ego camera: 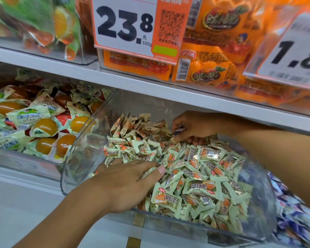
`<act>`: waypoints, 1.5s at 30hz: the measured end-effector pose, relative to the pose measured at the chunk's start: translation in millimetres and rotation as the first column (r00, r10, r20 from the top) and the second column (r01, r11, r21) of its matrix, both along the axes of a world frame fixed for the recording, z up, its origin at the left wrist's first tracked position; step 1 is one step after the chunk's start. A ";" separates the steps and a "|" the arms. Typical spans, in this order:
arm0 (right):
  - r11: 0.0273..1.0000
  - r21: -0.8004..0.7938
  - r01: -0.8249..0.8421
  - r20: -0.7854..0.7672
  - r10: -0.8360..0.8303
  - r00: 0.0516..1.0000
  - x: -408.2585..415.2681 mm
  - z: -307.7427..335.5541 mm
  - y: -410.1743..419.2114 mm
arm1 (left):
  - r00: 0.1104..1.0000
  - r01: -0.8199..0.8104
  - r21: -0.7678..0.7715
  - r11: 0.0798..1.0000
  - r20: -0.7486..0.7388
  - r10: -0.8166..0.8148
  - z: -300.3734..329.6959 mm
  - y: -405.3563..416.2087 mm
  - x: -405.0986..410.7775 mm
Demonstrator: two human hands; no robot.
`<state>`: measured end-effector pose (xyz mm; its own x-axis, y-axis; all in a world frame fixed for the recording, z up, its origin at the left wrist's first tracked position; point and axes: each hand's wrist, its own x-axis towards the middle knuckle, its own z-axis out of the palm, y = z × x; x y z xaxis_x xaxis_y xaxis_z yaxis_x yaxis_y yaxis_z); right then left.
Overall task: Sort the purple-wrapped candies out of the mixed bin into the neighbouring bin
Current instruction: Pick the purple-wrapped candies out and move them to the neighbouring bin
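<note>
One purple-wrapped candy [179,130] is already pinched in the right hand [195,127], deep at the back of the clear mixed bin [75,151] on the shelf [150,86]; the step in hand looks like lifting it clear and carrying it rightward to the neighbouring bin [293,217], whose purple-and-white heap shows at the mixed bin's right edge. To do it well, the pinch should sit on the candy's body rather than a wrapper tail, so it does not slip free; the hand should rise before it crosses the clear wall between the bins, so no pale green almond candies [195,178] get dragged along. The right hand is curled, thumb and forefinger closed on the purple wrapper, its other fingertips dipping into the pile. The left hand [125,183] lies flat and spread, palm down, near the front left corner of the mixed bin, pressing the green candies and holding nothing; it could sweep the surface layer aside to expose more purple ones, though none other is visible in the mixed bin.
</note>
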<state>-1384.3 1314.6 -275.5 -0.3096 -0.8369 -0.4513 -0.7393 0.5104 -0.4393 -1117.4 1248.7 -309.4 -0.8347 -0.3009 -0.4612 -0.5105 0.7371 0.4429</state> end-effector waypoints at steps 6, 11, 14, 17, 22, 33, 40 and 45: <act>0.997 -0.075 0.019 0.094 -0.012 0.995 12.3 7.0 10.5 | 1.000 -0.003 -0.007 1.000 0.001 0.003 5.0 2.6 1.0; 0.970 -0.224 -0.095 -0.194 0.051 0.980 48.6 25.7 36.2 | 0.999 -0.043 -0.006 0.999 0.024 0.043 6.3 4.9 -0.5; 0.942 -0.331 0.055 -0.014 -0.063 0.998 65.7 25.9 58.4 | 0.999 -0.035 -0.024 0.999 0.006 0.035 1.7 2.0 -1.4; 0.899 -0.336 0.280 0.254 -0.200 0.946 78.0 22.4 81.0 | 0.998 -0.057 -0.021 0.998 -0.029 0.056 -1.5 1.2 -3.1; 0.820 -0.403 0.408 0.375 -0.259 0.890 94.5 31.1 133.5 | 0.989 -0.120 -0.327 0.937 -0.117 0.086 18.2 26.1 -11.4; 0.602 -0.317 0.733 0.051 -0.761 0.647 60.3 41.8 279.9 | 0.669 0.289 -0.122 0.949 -0.684 -0.291 36.7 141.9 -62.1; 0.788 -0.574 0.224 -0.341 -0.479 0.809 118.7 58.2 222.5 | 0.789 -0.197 -0.381 0.903 -0.608 -0.085 38.1 75.9 -38.3; 0.938 -0.307 -0.162 -0.427 0.016 0.904 128.2 54.1 104.8 | 0.969 -0.241 -0.271 0.932 -0.018 0.246 1.6 9.8 -9.5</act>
